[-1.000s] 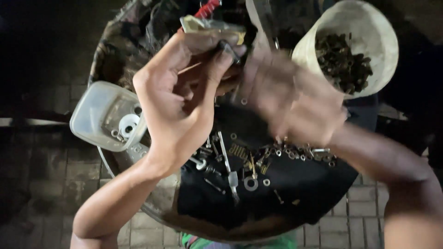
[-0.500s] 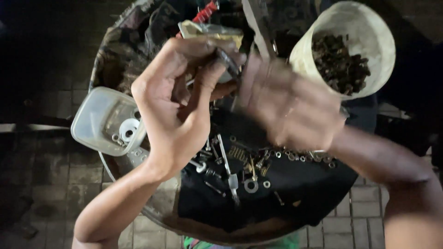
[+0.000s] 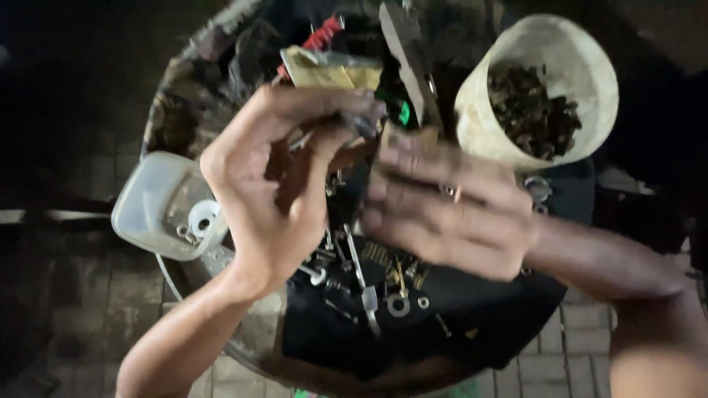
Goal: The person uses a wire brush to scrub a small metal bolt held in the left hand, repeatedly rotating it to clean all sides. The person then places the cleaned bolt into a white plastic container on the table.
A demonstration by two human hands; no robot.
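Observation:
My left hand (image 3: 276, 188) is raised over a round tray (image 3: 181, 284), its thumb and fingertips pinched on a small dark metal part (image 3: 361, 121). My right hand (image 3: 446, 210) is close beside it, blurred, with its fingers curled toward the same spot; what it holds is hidden. Below both hands, loose screws, washers and bolts (image 3: 369, 276) lie scattered on a black cloth (image 3: 457, 332) in the tray.
A cream plastic cup (image 3: 483, 129) full of dark small hardware stands at the upper right. A clear plastic box (image 3: 158, 203) with a few washers sits at the tray's left rim. A yellowish packet (image 3: 328, 70) and red-handled tools lie at the top. Brick paving surrounds the tray.
Both hands stay together above the tray. My right hand has shifted slightly down and left, and my left fingers have closed tighter on the small part.

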